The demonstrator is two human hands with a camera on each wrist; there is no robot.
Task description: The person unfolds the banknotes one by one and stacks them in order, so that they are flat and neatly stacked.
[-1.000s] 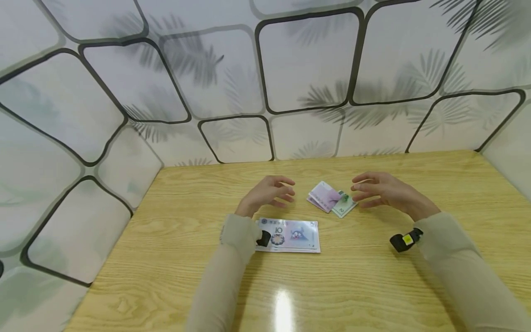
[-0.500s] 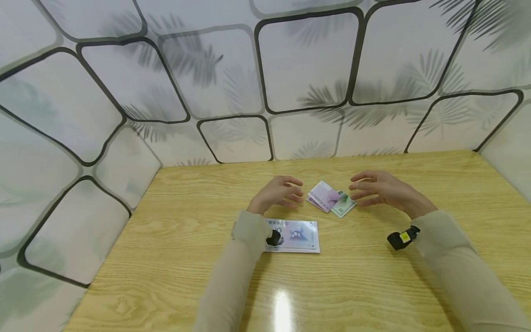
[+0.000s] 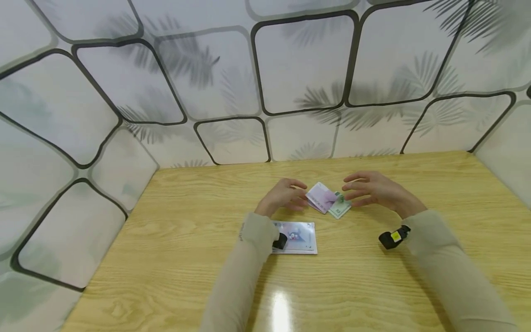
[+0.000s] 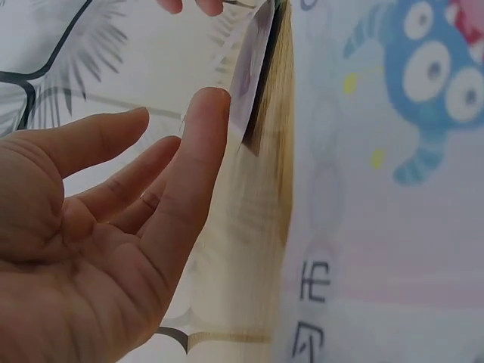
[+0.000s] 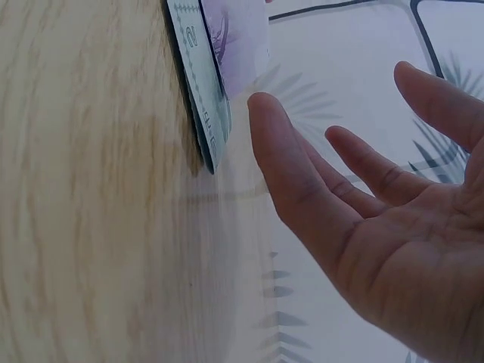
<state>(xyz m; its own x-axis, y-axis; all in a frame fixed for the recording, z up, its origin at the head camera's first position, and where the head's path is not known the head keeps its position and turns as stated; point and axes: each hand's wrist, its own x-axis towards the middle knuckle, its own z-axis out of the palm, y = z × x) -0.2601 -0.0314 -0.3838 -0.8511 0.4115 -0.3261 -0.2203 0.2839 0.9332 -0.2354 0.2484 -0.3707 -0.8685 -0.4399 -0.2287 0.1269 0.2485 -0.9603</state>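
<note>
A folded purple banknote (image 3: 321, 197) lies on the table, partly over a folded green banknote (image 3: 339, 208). My left hand (image 3: 287, 194) is at the purple note's left side, fingers relaxed and holding nothing. On the other side, my right hand (image 3: 373, 190) has its loosely bent fingertips right by the green note's edge. The right wrist view shows the green note (image 5: 198, 83) with the purple one behind it, and the bare palm (image 5: 408, 227). Nearer to me, a flat stack of large printed play banknotes (image 3: 296, 237) lies partly hidden under my left sleeve.
The wooden table (image 3: 174, 258) runs back to a wall (image 3: 307, 69) patterned with dark outlines and leaves. A second wall (image 3: 54, 193) borders it on the left. Each wrist carries a black camera, the right one (image 3: 391, 237) with a yellow mark.
My left hand has moved right, up to the purple note, and its sleeve now covers more of the stack. My right hand has shifted slightly left toward the green note.
</note>
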